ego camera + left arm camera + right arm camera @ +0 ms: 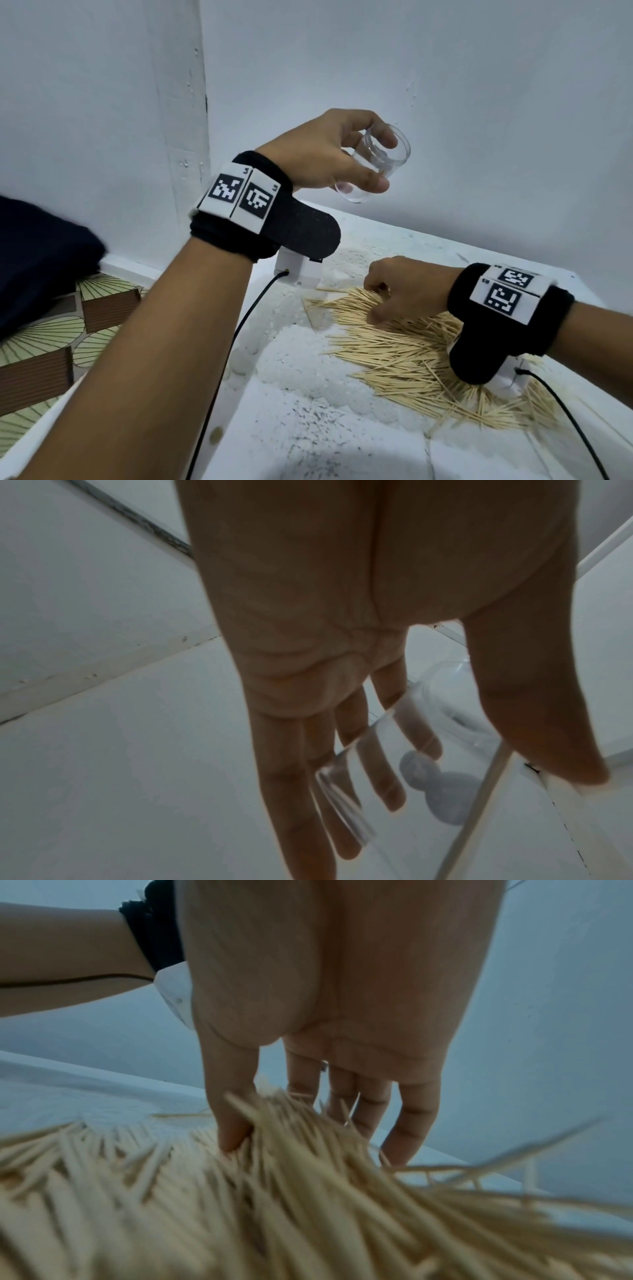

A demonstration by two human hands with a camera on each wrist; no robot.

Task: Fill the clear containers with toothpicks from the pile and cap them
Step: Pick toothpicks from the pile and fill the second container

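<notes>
— What sits closest to the head camera?

— The left forearm (144, 342), running up from the bottom edge to a black wristband (239, 205) with two printed markers. Past it the left hand (325, 154) is raised above the white table (308, 411), thumb and fingers curled round a clear container (376, 164).

— Is anything in the container?

— It looks empty and uncapped, tilted with its mouth turned away from the person, well above the table. In the left wrist view the fingers (387, 764) show through its clear wall (445, 723).

— And the other hand?

— The right hand (404, 291) is down on the toothpick pile (411, 359), which is spread across the right part of the table. In the right wrist view its thumb (232, 1118) and fingers (411, 1118) bend into the toothpicks (291, 1191), gathering a bunch between them, though the sticks there are blurred.

— Anything beside the table?

— A patterned floor (41, 359) to the left, a dark cloth (41, 246) above it, and pale walls (479, 85) behind.
</notes>
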